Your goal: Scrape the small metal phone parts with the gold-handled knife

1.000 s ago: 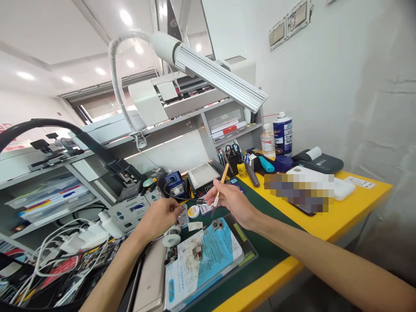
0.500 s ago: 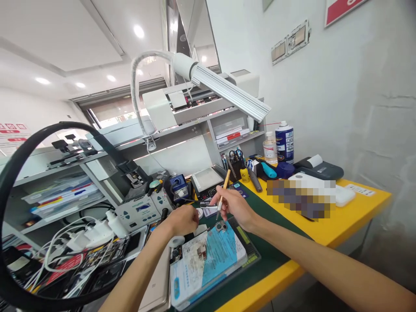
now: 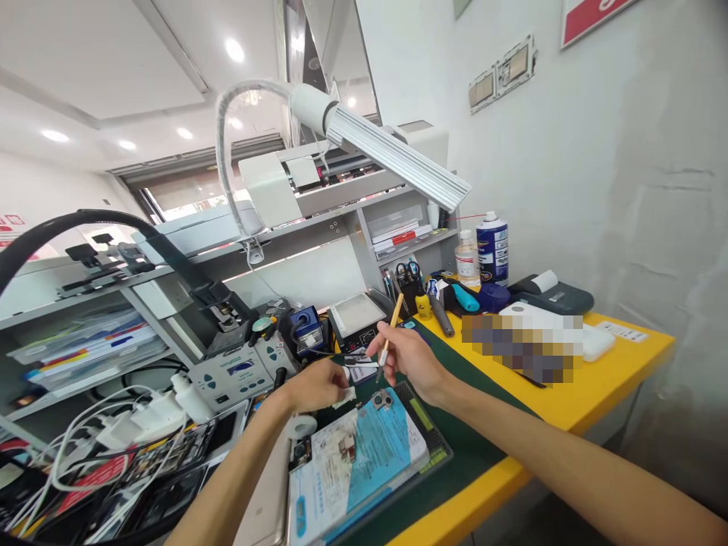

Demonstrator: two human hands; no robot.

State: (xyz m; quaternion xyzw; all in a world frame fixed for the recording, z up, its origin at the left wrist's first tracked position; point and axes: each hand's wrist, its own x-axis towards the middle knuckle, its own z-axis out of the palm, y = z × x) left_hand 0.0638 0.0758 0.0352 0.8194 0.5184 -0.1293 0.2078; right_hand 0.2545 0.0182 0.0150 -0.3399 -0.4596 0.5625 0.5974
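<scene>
My right hand (image 3: 410, 356) grips a slim gold-handled tool (image 3: 393, 324) like a pen, its thin metal tip pointing down. Just below that tip lies a small grey camera module (image 3: 382, 400) with round lenses. It rests at the upper end of a blue-and-white box (image 3: 375, 455), whose printed surface has a stained patch. My left hand (image 3: 319, 385) is closed beyond the box's upper left, fingers bent downward. A small white scrap of tissue (image 3: 345, 396) shows at its fingertips. A roll of white tape (image 3: 302, 426) lies below that hand.
A green mat (image 3: 478, 425) covers part of the yellow table (image 3: 619, 364). On the left are white cables (image 3: 62, 447), phone parts and a grey control station (image 3: 233, 379). A lamp (image 3: 398, 155) hangs overhead. A spray can (image 3: 492, 249) and bottle (image 3: 467, 259) stand at the back.
My left hand has shifted slightly and its fingers now reach down at the white scrap. My right hand keeps the tool above the camera module. The view has moved a little to the right.
</scene>
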